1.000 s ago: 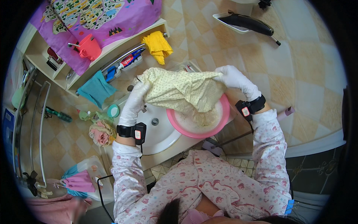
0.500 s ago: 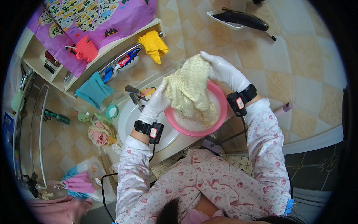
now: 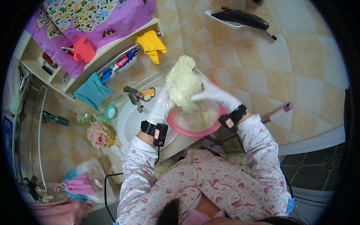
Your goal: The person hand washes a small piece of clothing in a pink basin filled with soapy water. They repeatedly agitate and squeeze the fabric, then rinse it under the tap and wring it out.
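Note:
A wet, pale yellow textured cloth hangs bunched over the pink basin, its lower end down in the foamy water. My left hand, in a white glove, is closed on the cloth's left side; its fingertips are hidden behind the folds. From the right my gloved right hand reaches across the cloth's edge, thumb raised and apart from the fingers, which lie against the fabric. The basin stands partly over the right side of a white sink.
A tap rises at the sink's back left, beside a soap dish. A teal cloth and a yellow cloth hang from a rail under the shelf. A green bottle and a round teal lid stand left of the sink.
My right hand has let go of the cloth's upper right edge and come down and left, its thumb now apart. The cloth has gathered into a narrower, upright bunch toward my left hand.

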A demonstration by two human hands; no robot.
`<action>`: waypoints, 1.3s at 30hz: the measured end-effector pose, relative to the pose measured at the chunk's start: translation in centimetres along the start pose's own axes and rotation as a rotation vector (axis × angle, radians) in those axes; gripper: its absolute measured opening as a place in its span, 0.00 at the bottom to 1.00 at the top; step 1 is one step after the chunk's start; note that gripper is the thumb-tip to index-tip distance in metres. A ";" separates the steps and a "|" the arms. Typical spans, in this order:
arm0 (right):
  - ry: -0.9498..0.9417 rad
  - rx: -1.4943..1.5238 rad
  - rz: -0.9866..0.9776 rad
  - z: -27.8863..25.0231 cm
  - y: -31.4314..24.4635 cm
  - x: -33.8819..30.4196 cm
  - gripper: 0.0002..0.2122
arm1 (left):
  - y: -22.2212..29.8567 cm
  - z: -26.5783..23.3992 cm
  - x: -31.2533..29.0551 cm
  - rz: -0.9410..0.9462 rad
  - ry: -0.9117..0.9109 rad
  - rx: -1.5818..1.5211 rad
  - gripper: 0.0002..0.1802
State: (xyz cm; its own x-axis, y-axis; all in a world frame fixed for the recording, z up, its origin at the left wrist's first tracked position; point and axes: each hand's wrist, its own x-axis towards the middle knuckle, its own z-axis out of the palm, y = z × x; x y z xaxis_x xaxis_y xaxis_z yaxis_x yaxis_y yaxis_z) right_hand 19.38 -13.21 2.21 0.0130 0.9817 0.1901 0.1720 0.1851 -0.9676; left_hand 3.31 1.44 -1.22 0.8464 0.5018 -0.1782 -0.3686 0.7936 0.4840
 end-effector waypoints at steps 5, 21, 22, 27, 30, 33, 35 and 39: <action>0.214 0.076 0.127 0.8 2.9 0.2 0.23 | 0.8 -1.0 -0.1 -0.039 0.050 -0.124 0.25; 0.032 -1.183 -0.423 6.2 3.7 2.6 0.09 | -4.8 -2.2 1.2 0.037 -0.277 0.149 0.16; -0.024 -1.013 -0.330 5.8 3.8 3.0 0.09 | -5.0 -2.2 1.3 0.039 -0.158 0.159 0.16; 0.177 -1.015 0.182 4.4 5.1 4.6 0.10 | -5.4 -1.0 1.5 0.022 -0.100 0.071 0.16; 0.159 -1.051 -0.217 4.3 6.2 4.3 0.11 | -5.2 -1.1 1.5 0.021 -0.072 0.119 0.16; 0.203 -0.741 0.023 1.4 5.9 3.7 0.13 | -4.4 -2.1 1.1 -0.030 0.036 0.168 0.20; 0.285 -0.164 0.247 -0.9 5.2 3.5 0.15 | -2.9 -2.8 0.9 -0.051 -0.042 0.070 0.21; -0.094 0.120 0.304 -3.8 3.6 1.7 0.23 | -0.1 -2.9 0.0 -0.067 -0.062 0.015 0.22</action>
State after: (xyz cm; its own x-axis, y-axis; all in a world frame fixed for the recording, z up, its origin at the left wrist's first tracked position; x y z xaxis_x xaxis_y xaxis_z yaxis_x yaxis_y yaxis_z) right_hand 23.72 -11.09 -0.34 -0.0462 0.9916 -0.1210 0.0567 -0.1183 -0.9914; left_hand 2.20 2.36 -3.80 0.8913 0.4251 -0.1577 -0.3049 0.8193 0.4855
